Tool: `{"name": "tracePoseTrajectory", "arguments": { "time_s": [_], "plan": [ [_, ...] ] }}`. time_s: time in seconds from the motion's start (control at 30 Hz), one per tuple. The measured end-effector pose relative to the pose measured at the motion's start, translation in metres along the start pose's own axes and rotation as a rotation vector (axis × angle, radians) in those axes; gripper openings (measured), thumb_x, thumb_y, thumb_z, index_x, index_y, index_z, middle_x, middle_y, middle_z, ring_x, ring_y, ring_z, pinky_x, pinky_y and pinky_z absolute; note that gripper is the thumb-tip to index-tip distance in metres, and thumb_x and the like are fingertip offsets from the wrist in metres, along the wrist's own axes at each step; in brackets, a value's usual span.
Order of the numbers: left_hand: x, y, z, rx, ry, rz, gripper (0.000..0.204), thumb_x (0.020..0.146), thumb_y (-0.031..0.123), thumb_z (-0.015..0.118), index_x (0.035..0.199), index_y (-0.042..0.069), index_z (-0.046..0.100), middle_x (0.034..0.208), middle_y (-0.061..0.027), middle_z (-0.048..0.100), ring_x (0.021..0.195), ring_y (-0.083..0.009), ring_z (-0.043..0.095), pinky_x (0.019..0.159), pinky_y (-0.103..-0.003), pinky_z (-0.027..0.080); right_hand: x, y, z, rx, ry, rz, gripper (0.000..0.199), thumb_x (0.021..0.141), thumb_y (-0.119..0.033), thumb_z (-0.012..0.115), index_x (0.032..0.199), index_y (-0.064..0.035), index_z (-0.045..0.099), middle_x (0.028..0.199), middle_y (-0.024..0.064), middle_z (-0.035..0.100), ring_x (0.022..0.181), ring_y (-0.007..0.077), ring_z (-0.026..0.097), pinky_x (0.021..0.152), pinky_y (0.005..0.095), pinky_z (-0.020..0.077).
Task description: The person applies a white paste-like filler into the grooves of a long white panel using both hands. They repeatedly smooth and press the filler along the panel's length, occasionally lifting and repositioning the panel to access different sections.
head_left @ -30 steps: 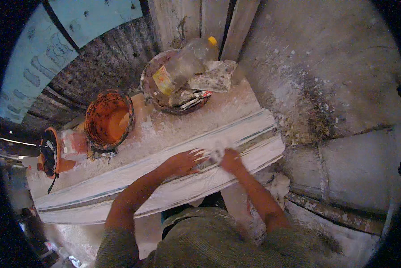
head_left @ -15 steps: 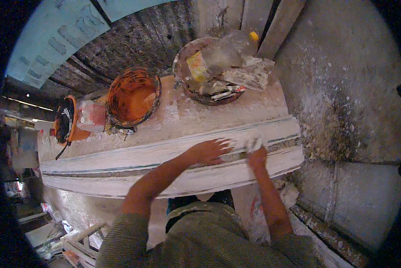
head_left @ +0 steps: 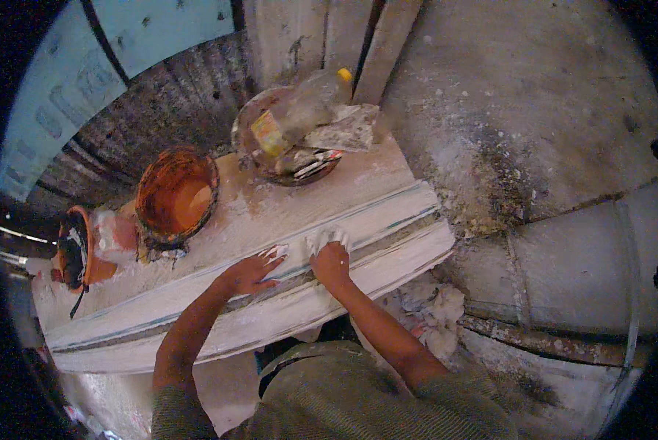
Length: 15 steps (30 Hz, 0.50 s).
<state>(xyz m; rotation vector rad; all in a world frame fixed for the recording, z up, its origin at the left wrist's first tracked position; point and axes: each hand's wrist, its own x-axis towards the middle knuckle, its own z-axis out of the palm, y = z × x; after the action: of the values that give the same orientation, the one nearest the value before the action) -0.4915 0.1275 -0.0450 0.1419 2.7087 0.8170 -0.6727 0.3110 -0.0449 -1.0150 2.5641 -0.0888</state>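
Observation:
A long white board-like piece (head_left: 387, 207) with thin green-dark lines stretches across the bench, with a second white strip (head_left: 285, 323) parallel along its near side and a grey-brown band between them. My left hand (head_left: 252, 273) rests on the far piece, fingers spread and tips coated in white. Close to its right, my right hand (head_left: 332, 262) presses on the same piece, its fingers closed over a small crumpled-looking white piece (head_left: 320, 238). Whether that is cloth or paper I cannot make out.
Behind lie an orange bucket (head_left: 210, 192) with a dirty rim, a tilted orange container (head_left: 88, 249), and a round basin (head_left: 242, 132) holding a clear plastic bottle (head_left: 310, 103) with a yellow cap and scraps. A stained wall (head_left: 563, 95) rises at the right.
My right hand has moved left along the white piece, nearer my left hand, which has also shifted left. The whole view has turned, so the bench slants more.

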Motion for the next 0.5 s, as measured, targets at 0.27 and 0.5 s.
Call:
{"name": "tracePoseTrajectory", "arguments": {
  "time_s": [0.27, 0.5],
  "plan": [
    [0.18, 0.027, 0.0, -0.003, 0.024, 0.12, 0.074, 0.1, 0.052, 0.038, 0.154, 0.004, 0.019, 0.154, -0.0293, 0.026, 0.142, -0.0419, 0.03, 0.118, -0.045, 0.025, 0.085, 0.107, -0.028, -0.158, -0.071, 0.083, 0.043, 0.091, -0.034, 0.048, 0.104, -0.0006, 0.072, 0.117, 0.0226, 0.065, 0.108, 0.0345, 0.064, 0.091, 0.0456, 0.0515],
    [0.353, 0.074, 0.009, -0.106, 0.072, 0.198, 0.072, 0.1, 0.053, 0.041, 0.15, 0.003, 0.029, 0.154, -0.0236, 0.031, 0.141, -0.0394, 0.033, 0.118, -0.045, 0.026, 0.156, 0.299, -0.028, -0.354, 0.032, 0.082, 0.018, 0.081, -0.021, 0.061, 0.092, -0.013, 0.073, 0.093, 0.0118, 0.071, 0.088, 0.034, 0.067, 0.074, 0.0483, 0.0535]
  ]
}}
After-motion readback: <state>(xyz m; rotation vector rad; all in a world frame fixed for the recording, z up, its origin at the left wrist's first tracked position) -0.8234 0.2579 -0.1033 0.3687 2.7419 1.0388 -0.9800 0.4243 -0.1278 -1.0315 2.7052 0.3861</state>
